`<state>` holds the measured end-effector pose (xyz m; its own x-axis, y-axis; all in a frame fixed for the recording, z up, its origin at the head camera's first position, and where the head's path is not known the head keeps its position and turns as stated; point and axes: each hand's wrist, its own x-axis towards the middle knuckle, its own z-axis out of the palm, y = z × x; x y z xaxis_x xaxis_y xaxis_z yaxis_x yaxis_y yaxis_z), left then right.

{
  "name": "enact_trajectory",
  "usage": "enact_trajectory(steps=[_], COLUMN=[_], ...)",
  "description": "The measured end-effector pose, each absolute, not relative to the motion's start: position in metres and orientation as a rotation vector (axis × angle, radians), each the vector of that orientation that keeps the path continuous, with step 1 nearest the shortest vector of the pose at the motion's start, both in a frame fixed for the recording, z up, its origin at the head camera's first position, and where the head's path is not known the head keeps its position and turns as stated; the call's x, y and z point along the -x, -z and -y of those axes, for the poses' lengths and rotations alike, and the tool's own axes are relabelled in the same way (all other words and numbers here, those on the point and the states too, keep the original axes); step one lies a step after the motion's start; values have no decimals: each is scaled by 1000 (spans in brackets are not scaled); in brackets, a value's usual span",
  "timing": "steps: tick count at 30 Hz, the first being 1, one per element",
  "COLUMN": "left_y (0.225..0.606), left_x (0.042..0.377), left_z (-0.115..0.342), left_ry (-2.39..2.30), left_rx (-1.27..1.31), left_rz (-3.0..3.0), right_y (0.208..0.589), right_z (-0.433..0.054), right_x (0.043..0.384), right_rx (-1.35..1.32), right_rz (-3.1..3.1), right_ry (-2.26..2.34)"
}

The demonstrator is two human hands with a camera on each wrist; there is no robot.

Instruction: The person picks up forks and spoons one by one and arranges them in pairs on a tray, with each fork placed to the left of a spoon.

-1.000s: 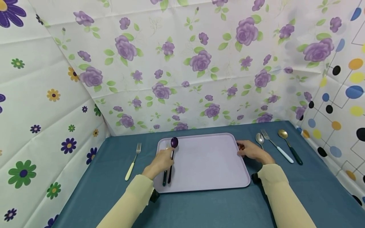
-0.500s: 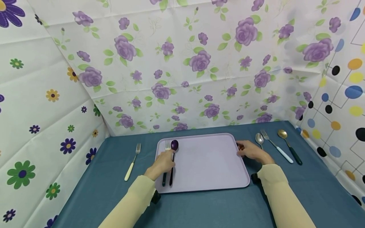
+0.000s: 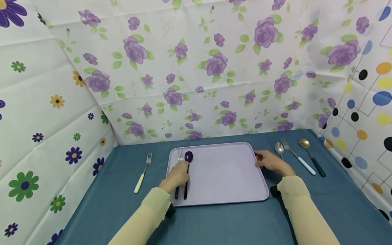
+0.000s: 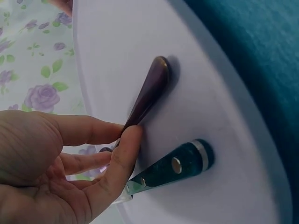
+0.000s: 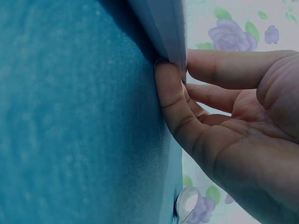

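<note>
A pale lilac tray [image 3: 226, 177] lies on the blue-green cloth. My left hand [image 3: 177, 176] is over the tray's left side and pinches the dark purple spoon [image 3: 188, 156] by its handle, between thumb and fingertip as the left wrist view shows. Beside that spoon, on its left, a fork with a dark green handle [image 4: 175, 165] lies on the tray, partly hidden by the hand. At the tray's right edge, my right hand [image 3: 271, 162] grips the rim, with thumb and finger on either side of it in the right wrist view.
Left of the tray lies a fork with a cream handle [image 3: 139, 183]. To the right are a silver spoon [image 3: 279, 148], a fork with a white handle [image 3: 306, 166] and a gold spoon with a green handle [image 3: 318, 167]. Flowered cloth walls [image 3: 196, 68] stand behind the table.
The left hand has shifted slightly right with the purple spoon, which now lies a little farther from the green-handled fork and nearer me. The right hand stays at the tray's rim.
</note>
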<state>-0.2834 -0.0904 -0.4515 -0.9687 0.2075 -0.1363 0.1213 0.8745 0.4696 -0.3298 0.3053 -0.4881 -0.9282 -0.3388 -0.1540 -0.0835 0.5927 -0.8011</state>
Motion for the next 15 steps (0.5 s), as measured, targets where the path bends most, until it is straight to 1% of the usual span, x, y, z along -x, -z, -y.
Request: enact_trajectory(steps=[7, 15], left_y=[452, 452], left_x=[284, 282], left_z=[90, 89], left_ry=[-683, -691], left_rx=[-272, -266], left_rz=[-2877, -2870], right_y=[485, 491], right_z=[-306, -307], right_x=[332, 334], right_rx=[331, 335], right_rz=[-2545, -2547], right_ry=[1230, 1209])
